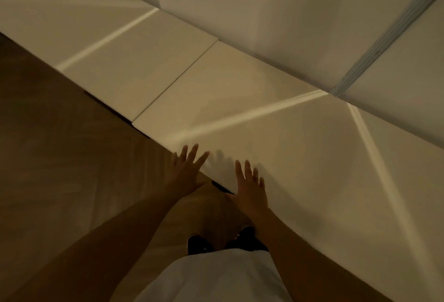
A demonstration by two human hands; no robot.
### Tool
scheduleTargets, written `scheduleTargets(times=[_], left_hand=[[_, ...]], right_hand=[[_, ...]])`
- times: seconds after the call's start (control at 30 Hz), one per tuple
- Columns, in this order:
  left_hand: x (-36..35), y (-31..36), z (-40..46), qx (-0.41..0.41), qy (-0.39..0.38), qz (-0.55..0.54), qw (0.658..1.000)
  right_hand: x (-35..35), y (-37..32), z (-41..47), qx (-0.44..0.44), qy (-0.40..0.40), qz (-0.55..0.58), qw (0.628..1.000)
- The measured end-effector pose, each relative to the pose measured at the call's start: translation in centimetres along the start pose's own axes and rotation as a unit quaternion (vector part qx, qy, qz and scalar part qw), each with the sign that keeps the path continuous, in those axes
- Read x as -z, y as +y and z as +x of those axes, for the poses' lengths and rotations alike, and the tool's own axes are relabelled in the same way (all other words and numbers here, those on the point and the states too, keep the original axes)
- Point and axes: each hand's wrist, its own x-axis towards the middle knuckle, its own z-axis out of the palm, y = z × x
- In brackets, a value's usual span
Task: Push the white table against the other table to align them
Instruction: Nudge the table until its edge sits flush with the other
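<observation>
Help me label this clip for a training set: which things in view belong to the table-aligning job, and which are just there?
Part of the job:
white table, under the hands
other table, meeting it at a thin seam
left hand, open, at the table's near edge
right hand, open, over the tabletop

Just there:
wooden floor
wall
black shoes

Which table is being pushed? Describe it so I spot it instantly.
Two white tabletops run along the pale wall, split by a thin seam. The white table is right of that seam; only it has the right hand over it.
</observation>
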Motion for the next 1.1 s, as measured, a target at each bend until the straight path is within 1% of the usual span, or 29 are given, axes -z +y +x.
scheduleTargets(times=[0.07,0.17,0.2,0.27,0.33,0.4,0.5,0.67,0.9,1.1], left_hand=[[0.4,-1.4,0.3,0.011,-0.001,0.002,1.000],[0.7,-3.2,0.8,0.021,-0.009,-0.003,1.000],[0.8,-3.6,1.1,0.024,-0.010,-0.009,1.000],[1.2,-4.0,2.0,0.022,-0.016,-0.023,0.999],[1.7,-4.2,3.2,0.011,-0.019,-0.044,0.999],[2.3,-4.6,4.5,0.009,-0.024,-0.048,0.999],[2.9,-5.2,6.1,0.016,-0.035,-0.021,0.999],[3.2,-6.6,8.2,0.020,-0.032,-0.029,0.999],[2.8,-9.8,10.8,-0.012,-0.046,-0.036,0.998],[4.4,-13.5,13.7,-0.089,-0.057,-0.008,0.994]], right_hand=[[-0.1,-0.6,1.2,0.004,0.010,-0.013,1.000],[0.3,-1.6,3.3,0.020,0.062,-0.022,0.998],[0.5,-1.9,4.0,0.028,0.081,-0.016,0.996],[0.9,-2.7,5.4,0.039,0.094,0.019,0.995],[1.3,-3.1,6.9,0.047,0.084,0.067,0.993],[1.8,-3.6,8.5,0.062,0.052,0.088,0.993],[2.1,-3.7,10.1,0.075,0.005,0.054,0.996],[2.4,-3.6,12.3,0.077,-0.051,0.019,0.996],[2.7,-6.3,15.3,0.056,-0.043,0.042,0.997],[2.7,-9.5,18.4,-0.006,-0.026,0.053,0.998]])
